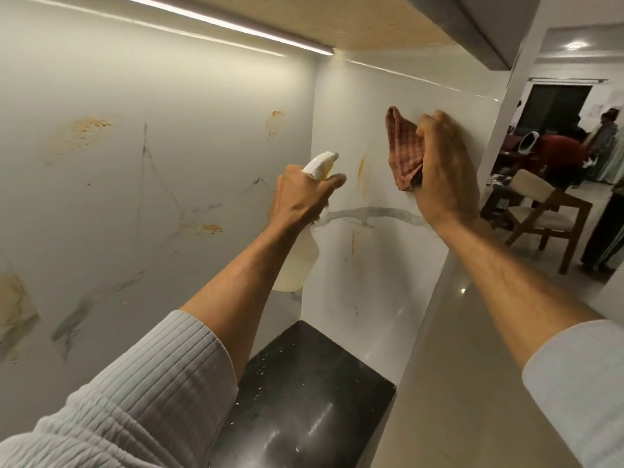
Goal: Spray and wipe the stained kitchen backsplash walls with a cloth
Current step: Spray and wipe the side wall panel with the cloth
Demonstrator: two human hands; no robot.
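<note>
Two hands busy: right hand (442,170) clamps cloth (403,153) on end wall (378,271); left hand (304,194) wraps spray bottle (297,261). Wipe w/ firm overlapping strokes toward orange streak (362,168).

spray bottle (297,261) left of cloth (403,153)

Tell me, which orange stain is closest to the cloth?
The curved stain on the right wall, just left of the cloth in the right hand. The other stains lie farther off, on the left wall or lower down.
</note>
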